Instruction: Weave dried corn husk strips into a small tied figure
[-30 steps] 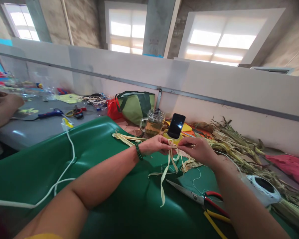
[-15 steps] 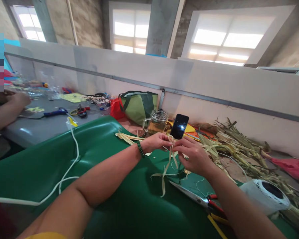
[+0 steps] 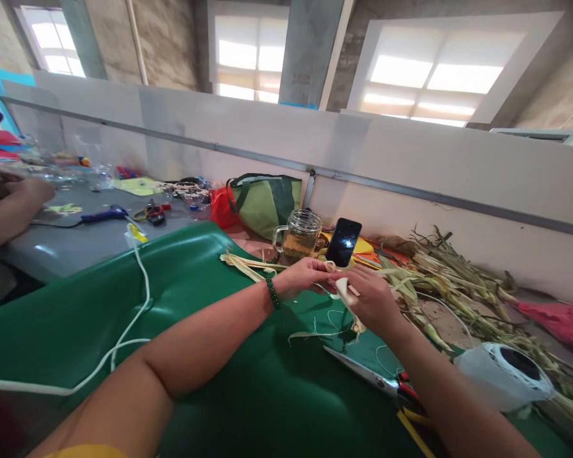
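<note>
Above the green mat (image 3: 248,356), my two hands meet around a pale corn husk strip (image 3: 346,292). My left hand (image 3: 302,278), with a green bead bracelet (image 3: 272,291) at its wrist, pinches the looped part of the strip. My right hand (image 3: 373,298) is closed on the strip's tail, which now bends up beside its fingers. Fingertips partly hide where the strip crosses. Below the hands lie a thin dry strip (image 3: 310,334) and loose thread. Scissors (image 3: 363,370) with red handles lie beneath my right forearm.
A glass mug (image 3: 302,235) of tea and a propped phone (image 3: 344,242) stand just behind my hands. Dry husks (image 3: 458,280) heap at the right, near a white thread spool (image 3: 503,375). A white cord (image 3: 146,273) crosses the mat. Another person's hand (image 3: 35,191) is at far left.
The strip's tail, which hung straight down before, is now gathered up in my right hand. My left hand stays almost in place, still pinching the loop.
</note>
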`<state>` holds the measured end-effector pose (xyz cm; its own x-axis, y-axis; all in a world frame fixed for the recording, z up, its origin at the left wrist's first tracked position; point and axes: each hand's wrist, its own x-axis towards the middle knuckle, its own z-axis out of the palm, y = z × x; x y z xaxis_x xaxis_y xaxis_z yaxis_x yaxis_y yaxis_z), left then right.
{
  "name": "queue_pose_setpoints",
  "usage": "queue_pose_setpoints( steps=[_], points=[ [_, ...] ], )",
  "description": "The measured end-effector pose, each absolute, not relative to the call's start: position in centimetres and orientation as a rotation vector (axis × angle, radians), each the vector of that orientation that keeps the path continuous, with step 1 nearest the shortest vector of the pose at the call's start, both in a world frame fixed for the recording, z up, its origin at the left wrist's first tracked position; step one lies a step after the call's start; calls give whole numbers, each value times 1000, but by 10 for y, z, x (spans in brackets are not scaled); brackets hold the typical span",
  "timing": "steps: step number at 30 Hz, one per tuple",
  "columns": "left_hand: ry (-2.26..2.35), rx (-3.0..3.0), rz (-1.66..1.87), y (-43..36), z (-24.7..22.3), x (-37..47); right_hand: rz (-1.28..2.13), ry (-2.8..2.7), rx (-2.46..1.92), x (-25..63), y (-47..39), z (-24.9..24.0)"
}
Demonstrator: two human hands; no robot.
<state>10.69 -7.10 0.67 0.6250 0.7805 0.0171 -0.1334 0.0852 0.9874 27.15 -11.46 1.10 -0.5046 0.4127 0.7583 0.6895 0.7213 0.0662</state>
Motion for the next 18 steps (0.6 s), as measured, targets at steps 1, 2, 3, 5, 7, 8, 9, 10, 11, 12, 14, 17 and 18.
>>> queue_pose_setpoints(
  steps=[1,2,3,5,7,8,9,10,11,12,14,17,18],
  points=[
    [614,1305,747,-72,7,107,-389,-2106,-890,273,-113,10],
    [607,1296,741,-72,8,107,-308,-2042,-951,274,-112,9],
    [593,1290,739,-72,8,107,-230,-1978,-1005,275,-111,9],
    [551,1288,740,-72,8,107,-97,-1866,-1089,276,-111,10],
    [521,1282,743,-72,8,107,-23,-1791,-1141,275,-112,12],
    [512,1278,743,-72,7,107,2,-1772,-1158,275,-113,13],
    [506,1277,739,-72,8,107,22,-1758,-1169,274,-113,14],
    [500,1277,734,-73,8,107,41,-1750,-1177,274,-114,15],
    [496,1280,731,-73,9,107,56,-1744,-1180,273,-114,16],
    [491,1285,728,-74,9,107,62,-1742,-1184,273,-115,17],
    [483,1300,727,-75,11,107,37,-1738,-1196,272,-115,17],
    [492,1363,752,-77,10,108,-31,-1715,-1242,271,-115,15],
    [505,1393,773,-76,9,109,-31,-1709,-1256,271,-115,14]
  ],
)
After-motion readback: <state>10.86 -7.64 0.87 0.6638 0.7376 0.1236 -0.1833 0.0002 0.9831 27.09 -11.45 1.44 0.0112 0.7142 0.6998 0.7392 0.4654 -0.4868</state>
